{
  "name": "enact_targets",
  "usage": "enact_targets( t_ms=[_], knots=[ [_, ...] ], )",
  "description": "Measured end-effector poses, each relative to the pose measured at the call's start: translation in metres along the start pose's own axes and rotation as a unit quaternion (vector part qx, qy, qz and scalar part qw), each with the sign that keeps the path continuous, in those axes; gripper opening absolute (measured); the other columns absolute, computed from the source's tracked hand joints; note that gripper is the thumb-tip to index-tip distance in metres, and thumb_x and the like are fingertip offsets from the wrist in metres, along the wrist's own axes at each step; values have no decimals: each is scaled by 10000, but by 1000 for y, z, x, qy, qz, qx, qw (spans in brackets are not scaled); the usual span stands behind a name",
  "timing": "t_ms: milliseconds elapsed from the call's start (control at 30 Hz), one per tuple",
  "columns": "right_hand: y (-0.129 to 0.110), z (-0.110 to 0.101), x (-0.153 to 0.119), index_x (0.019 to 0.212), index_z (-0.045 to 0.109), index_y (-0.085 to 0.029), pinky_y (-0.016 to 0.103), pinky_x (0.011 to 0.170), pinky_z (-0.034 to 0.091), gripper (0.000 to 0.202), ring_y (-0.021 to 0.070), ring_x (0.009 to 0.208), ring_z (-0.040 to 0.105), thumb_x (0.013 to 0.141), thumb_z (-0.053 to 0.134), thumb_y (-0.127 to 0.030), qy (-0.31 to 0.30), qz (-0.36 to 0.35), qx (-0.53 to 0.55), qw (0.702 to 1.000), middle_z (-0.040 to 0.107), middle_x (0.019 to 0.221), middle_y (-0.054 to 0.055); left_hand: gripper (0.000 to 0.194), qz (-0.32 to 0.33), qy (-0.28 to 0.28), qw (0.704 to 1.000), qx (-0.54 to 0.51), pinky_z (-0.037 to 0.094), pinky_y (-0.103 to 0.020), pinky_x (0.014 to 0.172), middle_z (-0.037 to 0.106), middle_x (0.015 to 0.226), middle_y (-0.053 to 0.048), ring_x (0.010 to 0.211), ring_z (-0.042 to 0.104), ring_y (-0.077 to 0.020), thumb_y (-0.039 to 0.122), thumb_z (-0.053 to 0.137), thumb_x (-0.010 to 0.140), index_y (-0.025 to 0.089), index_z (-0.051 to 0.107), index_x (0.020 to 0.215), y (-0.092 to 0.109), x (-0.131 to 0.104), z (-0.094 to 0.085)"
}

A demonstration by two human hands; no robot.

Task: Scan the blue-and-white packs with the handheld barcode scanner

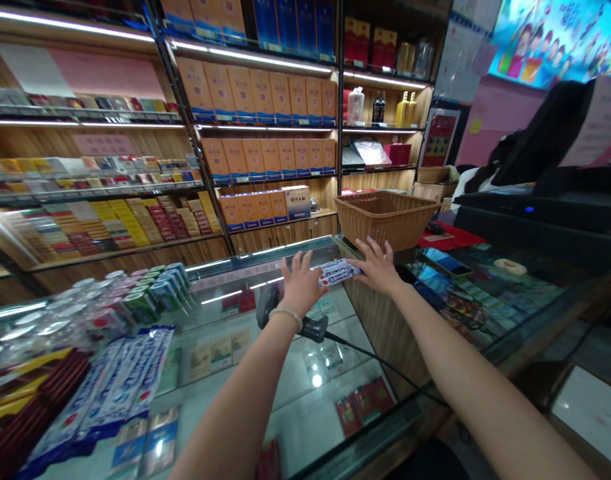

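Several blue-and-white candy packs (338, 271) lie side by side at the far part of the glass counter, between my two hands. My left hand (300, 285) is at their left end, fingers spread and thumb touching the wrappers. At the right end, my right hand (377, 268) touches the packs with its thumb side, its fingers also apart. Whether the packs rest fully on the glass is hard to tell. A black handheld scanner (313, 328) with a cable lies under my left wrist, partly hidden by it.
Longer blue-and-white candy packs (120, 380) and lidded containers (50, 327) cover the counter's left side. A wicker basket (385, 217) stands beyond my right hand. A phone (445, 261) and a dark monitor (545, 133) are at right. Shelves hold orange boxes (260, 93). Another person (485, 170) is partly visible behind the monitor.
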State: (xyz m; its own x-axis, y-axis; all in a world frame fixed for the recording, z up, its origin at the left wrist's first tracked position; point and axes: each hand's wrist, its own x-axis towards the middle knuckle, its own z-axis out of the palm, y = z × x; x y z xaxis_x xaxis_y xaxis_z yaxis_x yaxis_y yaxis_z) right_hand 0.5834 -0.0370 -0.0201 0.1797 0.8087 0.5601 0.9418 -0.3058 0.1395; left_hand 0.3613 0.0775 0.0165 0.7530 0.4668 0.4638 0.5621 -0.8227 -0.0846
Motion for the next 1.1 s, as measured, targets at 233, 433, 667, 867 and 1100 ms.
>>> enact_targets(
  t_ms=[233, 433, 667, 867, 1100],
  knots=[
    [2, 5, -2, 1152, 782, -397, 761, 1179, 155, 295, 398, 1548, 251, 858, 798, -388, -10, 2, 15, 1000, 366, 1681, 65, 202, 2, -18, 1000, 14, 186, -733, 1222, 504, 1588, -117, 1525, 325, -403, 387, 827, 787, 280, 824, 958, 2, 1, 0],
    [3, 8, -1, 1037, 811, -374, 781, 1167, 148, 170, 399, 1544, 254, 870, 785, -392, -9, -6, 19, 1000, 406, 1660, 53, 115, 14, -15, 1000, 21, 177, -730, 1228, 527, 1578, -92, 1530, 323, -398, 366, 828, 793, 273, 826, 862, 1, 1, 1],
    [5, 9, 0, 1027, 808, -374, 788, 1160, 153, 158, 402, 1553, 237, 873, 776, -396, -18, -16, 20, 1000, 402, 1663, 40, 93, 24, -19, 999, 11, 154, -739, 1230, 565, 1547, -80, 1531, 325, -403, 370, 804, 812, 282, 824, 792, 0, 1, 2],
    [6, 6, -1, 1045, 806, -395, 790, 1169, 125, 173, 398, 1567, 213, 880, 767, -430, -45, -17, 18, 999, 377, 1681, 31, 134, 46, -2, 999, 5, 105, -733, 1250, 610, 1503, -70, 1527, 343, -386, 224, 719, 833, 292, 831, 800, 2, -1, 0],
    [3, 3, -1, 1011, 809, -363, 772, 1178, 135, 137, 384, 1564, 233, 888, 758, -397, -34, -36, 22, 999, 398, 1671, 37, 241, 48, 18, 998, 22, 121, -751, 1247, 625, 1485, -66, 1532, 341, -373, 166, 621, 870, 280, 832, 850, 3, -3, -4]
  ],
)
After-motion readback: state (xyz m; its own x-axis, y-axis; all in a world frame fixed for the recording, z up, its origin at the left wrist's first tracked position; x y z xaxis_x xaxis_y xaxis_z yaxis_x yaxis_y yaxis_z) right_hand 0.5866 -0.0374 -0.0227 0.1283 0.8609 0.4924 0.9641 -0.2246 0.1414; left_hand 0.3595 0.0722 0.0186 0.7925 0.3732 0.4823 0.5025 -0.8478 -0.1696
